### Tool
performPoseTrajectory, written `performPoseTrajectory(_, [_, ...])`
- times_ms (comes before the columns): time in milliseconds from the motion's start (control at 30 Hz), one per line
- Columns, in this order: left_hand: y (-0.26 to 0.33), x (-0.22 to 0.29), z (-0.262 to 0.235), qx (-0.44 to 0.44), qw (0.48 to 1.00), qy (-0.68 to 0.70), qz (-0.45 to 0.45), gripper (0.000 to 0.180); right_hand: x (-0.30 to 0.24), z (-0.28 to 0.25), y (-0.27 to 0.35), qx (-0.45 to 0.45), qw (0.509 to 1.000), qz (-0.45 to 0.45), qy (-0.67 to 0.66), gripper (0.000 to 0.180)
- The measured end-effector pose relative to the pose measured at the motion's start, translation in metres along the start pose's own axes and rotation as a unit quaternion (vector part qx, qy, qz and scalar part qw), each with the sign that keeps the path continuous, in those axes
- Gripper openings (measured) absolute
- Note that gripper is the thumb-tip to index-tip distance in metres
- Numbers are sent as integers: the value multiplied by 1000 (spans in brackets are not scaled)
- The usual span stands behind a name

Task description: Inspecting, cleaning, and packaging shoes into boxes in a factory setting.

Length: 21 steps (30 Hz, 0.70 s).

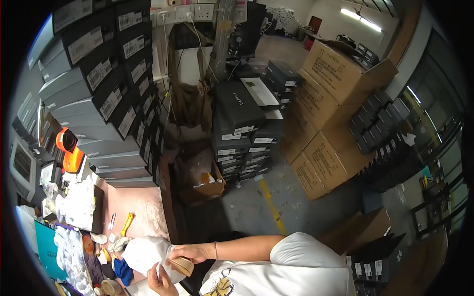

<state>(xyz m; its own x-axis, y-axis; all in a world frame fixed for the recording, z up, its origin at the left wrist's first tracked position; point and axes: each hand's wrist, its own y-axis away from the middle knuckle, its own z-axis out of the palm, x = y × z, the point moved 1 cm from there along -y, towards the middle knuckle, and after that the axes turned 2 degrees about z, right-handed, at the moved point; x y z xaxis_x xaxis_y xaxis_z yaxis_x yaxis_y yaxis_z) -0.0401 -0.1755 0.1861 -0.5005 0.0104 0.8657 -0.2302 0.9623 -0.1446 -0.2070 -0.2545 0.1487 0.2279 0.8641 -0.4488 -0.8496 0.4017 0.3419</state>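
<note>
The shoe (181, 265) sits at the table's (143, 207) near right edge, sole toward me, half inside a white bag (144, 252). My right hand (190, 253) grips its top, fingers curled around it. My left hand (160, 282) is just below, pinching the bag's rim. Left of them the pink tabletop is crowded: a yellow tool (127, 223), tissue (79, 202), tape rolls. Stacked boxes (113, 98) wall the table's far side. To the right the floor (256, 207) opens, bounded by cartons (326, 123).

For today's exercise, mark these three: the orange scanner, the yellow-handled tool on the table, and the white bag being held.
Orange scanner (69, 148), head view, on its body.
Yellow-handled tool (127, 223), head view, on its handle.
White bag (144, 252), head view, on its bulging middle.
</note>
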Motion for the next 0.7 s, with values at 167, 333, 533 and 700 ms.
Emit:
performPoseTrajectory(167, [19,16,9,104,987,26,123,30,31,13,-42,216,899,-75,372,28])
performPoseTrajectory(333, [47,15,-10,140,974,-56,171,41,43,10,-75,78,720,-317,613,45])
performPoseTrajectory(533, [84,11,-5,63,969,-17,239,46,67,66,-95,-5,795,-205,571,45])
performPoseTrajectory(700, [108,6,-29,95,990,53,91,51,61,82,-107,-61,707,-223,668,45])
